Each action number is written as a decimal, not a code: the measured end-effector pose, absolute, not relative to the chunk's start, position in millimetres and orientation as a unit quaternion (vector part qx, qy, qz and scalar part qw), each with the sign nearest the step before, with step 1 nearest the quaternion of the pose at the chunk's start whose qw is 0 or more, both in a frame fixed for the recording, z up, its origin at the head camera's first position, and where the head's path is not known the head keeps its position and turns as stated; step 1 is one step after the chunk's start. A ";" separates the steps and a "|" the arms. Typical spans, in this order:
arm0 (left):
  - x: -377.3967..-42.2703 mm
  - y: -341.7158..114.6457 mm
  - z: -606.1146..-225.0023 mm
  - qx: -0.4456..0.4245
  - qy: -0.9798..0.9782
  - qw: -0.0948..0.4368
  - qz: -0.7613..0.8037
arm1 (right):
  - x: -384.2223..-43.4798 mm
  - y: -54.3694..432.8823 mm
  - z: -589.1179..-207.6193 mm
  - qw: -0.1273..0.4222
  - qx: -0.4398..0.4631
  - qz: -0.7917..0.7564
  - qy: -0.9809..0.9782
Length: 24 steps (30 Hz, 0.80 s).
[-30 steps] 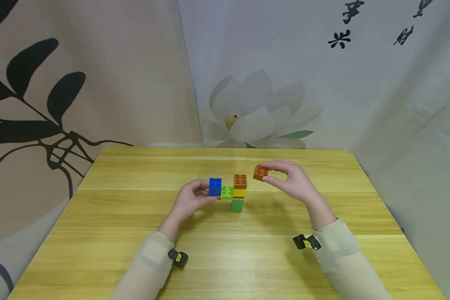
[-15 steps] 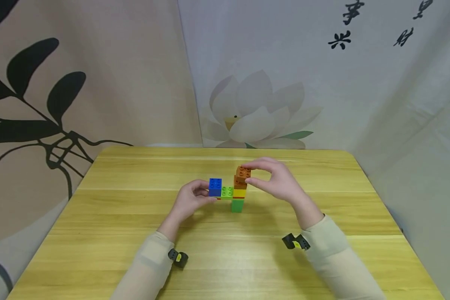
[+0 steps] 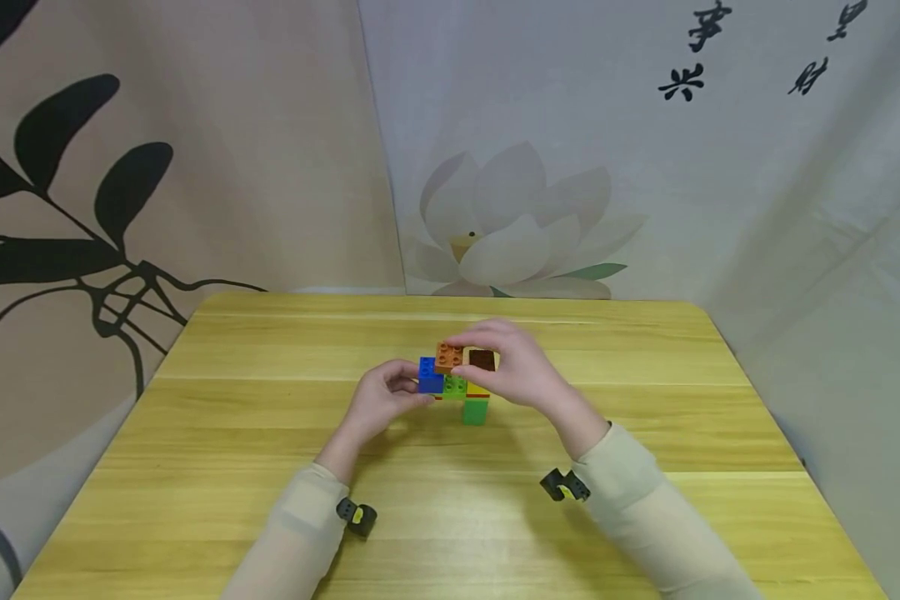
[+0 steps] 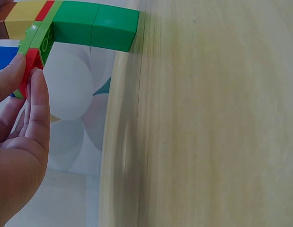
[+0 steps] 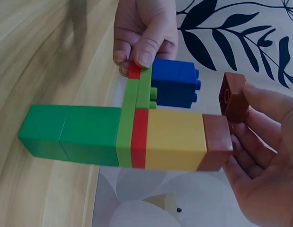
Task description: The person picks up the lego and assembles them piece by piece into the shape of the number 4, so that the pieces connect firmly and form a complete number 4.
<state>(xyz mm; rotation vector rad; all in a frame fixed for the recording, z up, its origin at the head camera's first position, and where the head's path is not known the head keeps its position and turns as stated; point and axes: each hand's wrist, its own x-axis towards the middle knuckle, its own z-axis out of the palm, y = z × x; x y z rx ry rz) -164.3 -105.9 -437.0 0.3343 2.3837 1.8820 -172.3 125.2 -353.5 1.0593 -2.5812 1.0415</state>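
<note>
A tower of building bricks stands upright on the table, two green bricks [image 5: 89,135] at its base. Above them come lime green plates [image 5: 125,142], a thin red brick [image 5: 139,139], a yellow brick [image 5: 177,138] and a brown top brick [image 5: 217,142]. The lime plates reach out left as an arm carrying a blue brick [image 5: 173,84]. My left hand [image 3: 378,400] pinches that arm's outer end, thumb and fingers at a small red brick [image 4: 32,64] under it. Between thumb and fingertips my right hand [image 3: 521,367] holds a loose brown brick [image 3: 448,357], close over the blue brick.
The wooden table [image 3: 450,517] ends at a back edge against hanging cloths with a lotus [image 3: 521,225] and dark leaves [image 3: 63,133]. Both forearms come in from the front, with a small black camera [image 3: 356,517] at each cuff.
My right hand has carried the loose brown brick leftward, past the tower's brown top, to the blue brick. My left hand and the tower have stayed in place.
</note>
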 end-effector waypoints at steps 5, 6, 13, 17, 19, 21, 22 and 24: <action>-171.9 -107.9 -453.8 0.117 0.772 0.041 0.624 | -175.6 118.0 -356.4 0.083 0.360 0.336 -0.866; -172.1 -108.1 -454.6 0.120 0.770 0.039 0.625 | -176.2 117.0 -357.2 0.084 0.360 0.334 -0.867; -172.6 -108.0 -455.8 0.131 0.762 0.035 0.633 | -179.2 110.5 -361.6 0.074 0.356 0.320 -0.875; -172.1 -108.0 -454.3 0.130 0.764 0.038 0.631 | -178.9 107.4 -362.3 0.069 0.352 0.309 -0.881; -172.6 -107.8 -453.8 0.130 0.765 0.039 0.629 | -178.4 106.3 -362.2 0.069 0.351 0.303 -0.883; -172.1 -107.1 -451.3 0.131 0.767 0.041 0.627 | -178.1 105.5 -362.0 0.068 0.350 0.300 -0.885; -170.1 -106.8 -447.1 0.133 0.767 0.041 0.627 | -178.1 105.3 -362.1 0.068 0.350 0.298 -0.886; -165.5 -105.5 -437.9 0.134 0.766 0.041 0.627 | -178.1 105.2 -362.0 0.067 0.350 0.296 -0.886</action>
